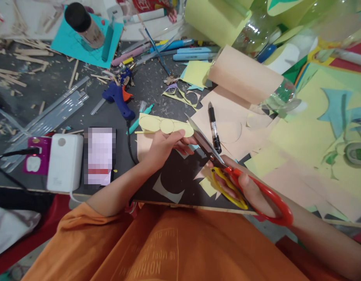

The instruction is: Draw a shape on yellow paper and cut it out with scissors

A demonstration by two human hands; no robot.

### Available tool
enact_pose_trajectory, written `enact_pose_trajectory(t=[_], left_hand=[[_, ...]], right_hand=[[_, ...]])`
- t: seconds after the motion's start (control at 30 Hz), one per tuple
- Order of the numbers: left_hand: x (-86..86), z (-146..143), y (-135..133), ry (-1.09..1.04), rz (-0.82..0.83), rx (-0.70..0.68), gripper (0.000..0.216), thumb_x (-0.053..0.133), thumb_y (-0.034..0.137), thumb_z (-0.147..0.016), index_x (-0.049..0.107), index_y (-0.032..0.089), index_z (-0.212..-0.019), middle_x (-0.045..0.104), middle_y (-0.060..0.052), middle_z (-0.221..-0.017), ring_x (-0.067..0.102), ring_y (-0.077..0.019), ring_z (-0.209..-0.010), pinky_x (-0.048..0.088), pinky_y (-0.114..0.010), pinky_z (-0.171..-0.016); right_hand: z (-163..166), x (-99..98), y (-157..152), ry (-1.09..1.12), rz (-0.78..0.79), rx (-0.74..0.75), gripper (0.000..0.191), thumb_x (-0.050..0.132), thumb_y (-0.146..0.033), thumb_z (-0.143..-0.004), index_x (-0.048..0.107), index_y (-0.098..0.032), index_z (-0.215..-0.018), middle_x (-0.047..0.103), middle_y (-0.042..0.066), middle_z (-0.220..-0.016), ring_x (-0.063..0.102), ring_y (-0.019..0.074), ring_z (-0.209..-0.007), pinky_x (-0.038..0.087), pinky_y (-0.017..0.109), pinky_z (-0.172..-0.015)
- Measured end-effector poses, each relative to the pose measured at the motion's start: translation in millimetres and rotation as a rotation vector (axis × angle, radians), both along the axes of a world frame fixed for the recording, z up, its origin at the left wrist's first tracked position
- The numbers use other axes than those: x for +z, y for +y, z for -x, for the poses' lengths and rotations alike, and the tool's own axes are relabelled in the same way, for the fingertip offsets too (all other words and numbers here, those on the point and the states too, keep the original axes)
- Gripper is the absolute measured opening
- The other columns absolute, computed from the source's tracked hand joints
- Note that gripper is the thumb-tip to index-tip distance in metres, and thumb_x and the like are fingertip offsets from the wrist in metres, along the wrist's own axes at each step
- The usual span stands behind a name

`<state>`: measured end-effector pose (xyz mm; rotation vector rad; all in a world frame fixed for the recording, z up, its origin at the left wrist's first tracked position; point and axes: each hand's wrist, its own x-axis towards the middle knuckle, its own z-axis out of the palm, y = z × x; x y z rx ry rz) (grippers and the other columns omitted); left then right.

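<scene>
My left hand (pixel 168 142) pinches a strip of pale yellow paper (pixel 151 123) by its right end, above the dark tabletop. Rounded outlines show along the strip, with a circle in the middle. In my right hand (pixel 241 187) is a pair of scissors (pixel 204 141) with one red and one yellow handle loop. Their blades point up and left, with the tips at the strip's right end. Whether the blades touch the paper I cannot tell. A black pen (pixel 213 127) lies just right of the blades on peach paper (pixel 230 121).
A blue glue gun (pixel 119 97) lies behind the strip, its cord running toward me. Left are a phone (pixel 100 156), a white charger (pixel 65 162) and clear sticks (pixel 52 109). A peach-wrapped bottle (pixel 246 76) lies at back right. Paper scraps (pixel 168 189) and wood bits surround the hands.
</scene>
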<state>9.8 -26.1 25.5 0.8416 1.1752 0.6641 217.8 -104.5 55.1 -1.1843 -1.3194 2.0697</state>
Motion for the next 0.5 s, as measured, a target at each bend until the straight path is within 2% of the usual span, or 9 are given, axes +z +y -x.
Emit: enact_pose_trajectory(t=[0.13, 0.37, 0.5], left_hand=[[0.8, 0.1, 1.3, -0.004, 0.002, 0.001, 0.033, 0.058, 0.046, -0.068, 0.058, 0.014, -0.059, 0.074, -0.010, -0.070, 0.067, -0.0150, -0.054, 0.050, -0.022, -0.050], [0.5, 1.3, 2.7, -0.020, -0.002, -0.020, 0.035, 0.058, 0.045, -0.070, 0.067, 0.012, -0.065, 0.073, -0.008, -0.065, 0.067, -0.0142, -0.053, 0.050, -0.022, -0.051], [0.4, 1.9, 3.5, -0.019, -0.013, -0.026, 0.035, 0.056, 0.045, -0.072, 0.063, 0.012, -0.062, 0.074, -0.009, -0.068, 0.068, -0.0140, -0.055, 0.050, -0.021, -0.051]], right_hand=[[-2.6, 3.3, 0.3, -0.045, 0.034, -0.015, 0.067, 0.034, -0.080, -0.081, 0.046, -0.024, -0.114, 0.040, -0.005, -0.066, 0.030, 0.0083, -0.049, 0.024, 0.027, -0.046], [-4.8, -1.6, -0.5, -0.057, 0.049, -0.028, 0.069, 0.037, -0.083, -0.077, 0.045, -0.024, -0.111, 0.039, -0.006, -0.066, 0.026, 0.0064, -0.046, 0.024, 0.026, -0.045], [-6.2, -0.5, -0.7, -0.090, 0.071, -0.022, 0.069, 0.040, -0.082, -0.076, 0.046, -0.023, -0.111, 0.037, -0.006, -0.063, 0.025, 0.0072, -0.046, 0.021, 0.026, -0.044]])
